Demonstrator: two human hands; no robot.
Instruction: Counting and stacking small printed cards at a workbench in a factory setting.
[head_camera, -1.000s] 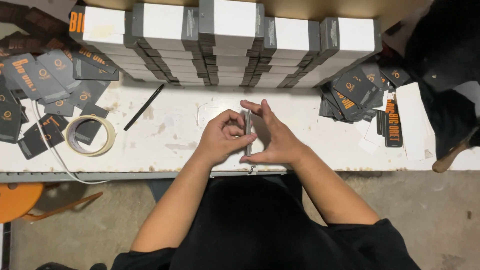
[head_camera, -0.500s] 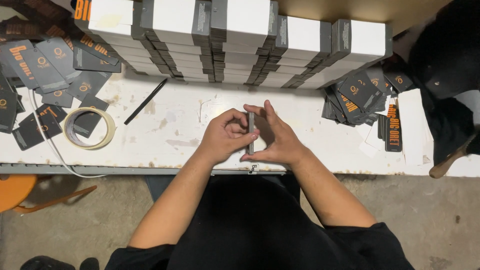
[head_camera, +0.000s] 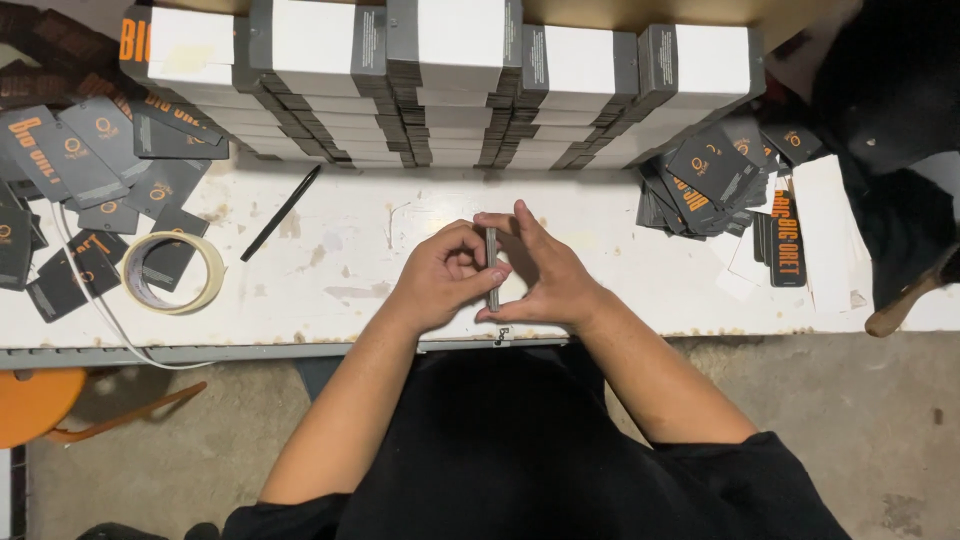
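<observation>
Both hands meet at the near middle of the surface (head_camera: 380, 225), and between them stands a thin stack of dark cards (head_camera: 492, 268), seen edge-on and held upright. The left hand (head_camera: 443, 280) is curled, its fingers closed against the left face of the stack, thumb pressing at the lower part. The right hand (head_camera: 540, 275) is flatter, fingers extended upward along the right face, thumb near the stack's bottom edge. The two hands are together and clamped on the stack from opposite sides; its lower end is close to the surface, though whether it touches cannot be determined. The surface is white, scuffed and stained. To the left of the hands, well apart, lies a roll of pale tape (head_camera: 172, 272), resting partly on loose dark cards. A black pen (head_camera: 281, 212) lies diagonally between the tape and the hands. A white cord (head_camera: 95, 305) runs from the left cards past the tape and down over the front edge. Scattered dark cards with orange markings (head_camera: 70, 160) cover the far left. Along the back edge stand rows of stacked flat boxes (head_camera: 440, 80), white with grey bands. To the right, a pile of dark cards (head_camera: 715, 175) lies fanned near the back row. An orange stool (head_camera: 30, 405) shows below the surface at lower left, on a concrete floor (head_camera: 880, 420).
</observation>
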